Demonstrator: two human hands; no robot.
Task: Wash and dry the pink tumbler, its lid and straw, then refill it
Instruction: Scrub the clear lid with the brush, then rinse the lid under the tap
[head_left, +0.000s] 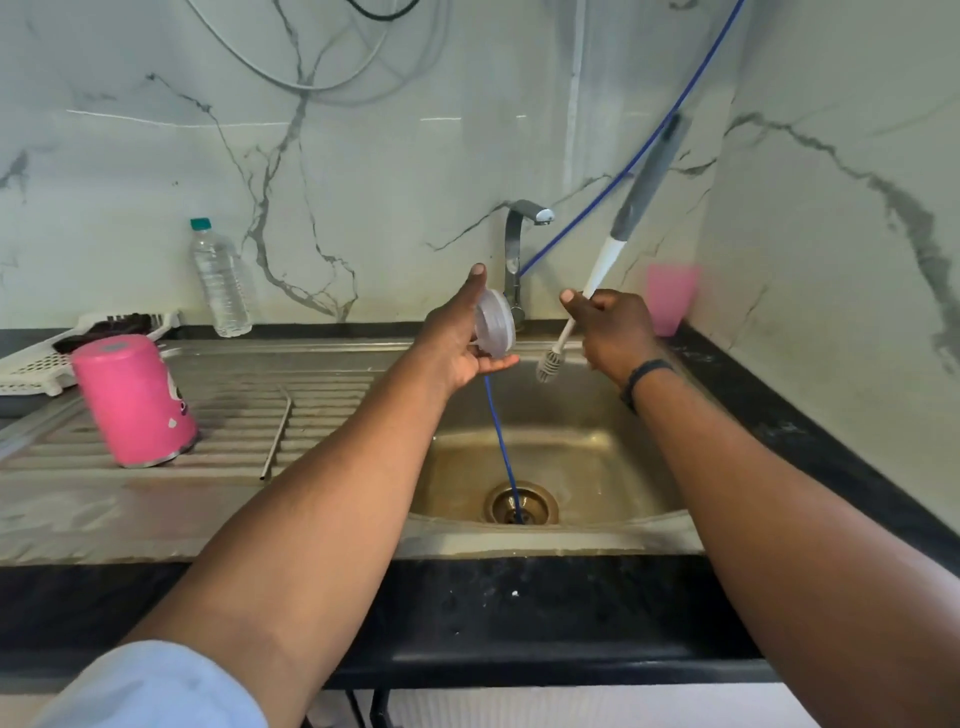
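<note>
Clearly the clear plastic lid (496, 325) is the thing in hand: it stands on edge above the back of the sink (587, 512), near the tap (519, 249), with the left hand (465, 338) cupping it, its fingers (475, 283) stretched up along the lid's far face and the palm curled under the rim. It looks light, thin and stiff, probably slick when wet, so a hold across the rim seems safer than one on the flat faces. The right hand (613, 327) is closed round the white shaft of a long bottle brush (605, 265), whose bristled head hangs just right of the lid, not touching it as far as I can tell. The pink tumbler (132, 400) stands mouth down and tilted on the ribbed drainboard (322, 395) at the left end of the counter (519, 613), and the metal straw (278, 434) lies on the ribs to its right. It looks rigid and smooth, easiest gripped round its body. A blue hose (501, 441) runs down into the drain. A water bottle (218, 280) and a white tray (39, 364) sit by the back edge, a pink cup (670, 301) in the back right corner, under marble-patterned walls.
</note>
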